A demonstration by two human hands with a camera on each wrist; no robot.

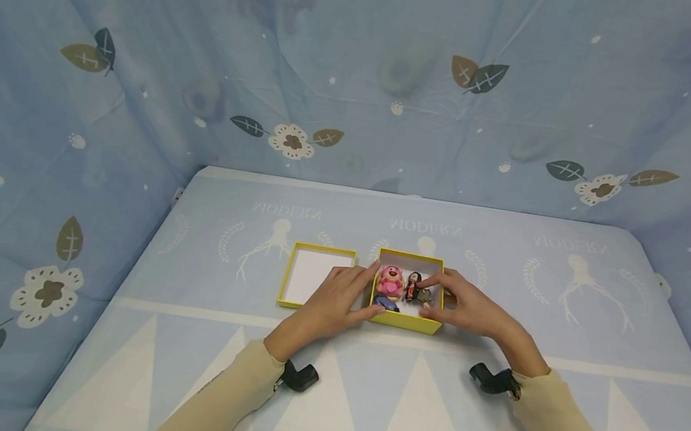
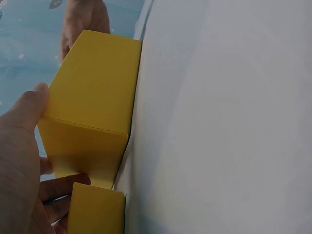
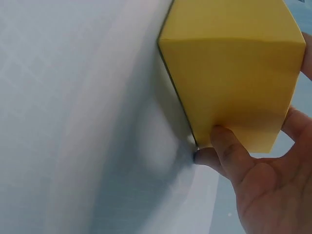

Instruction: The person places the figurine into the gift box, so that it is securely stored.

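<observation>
A yellow box (image 1: 405, 322) without its lid stands on the table and holds several small figurines. Inside are a pink bear figurine (image 1: 390, 282), a black-haired figurine (image 1: 413, 286), a blue one (image 1: 386, 303) and a small brownish one (image 1: 424, 296). My left hand (image 1: 336, 300) holds the box's left end, thumb at the front corner and fingers along the end wall (image 2: 85, 146). Over the right wall, my right hand (image 1: 466, 307) reaches in with thumb and index finger on either side of the brownish figurine; whether they pinch it is unclear. Its other fingers touch the outside wall (image 3: 229, 83).
The yellow-rimmed lid (image 1: 303, 275), white inside, lies to the left of the box, partly behind my left hand. A patterned cloth covers the table (image 1: 376, 397), and a blue floral curtain (image 1: 361, 75) hangs behind and at the sides.
</observation>
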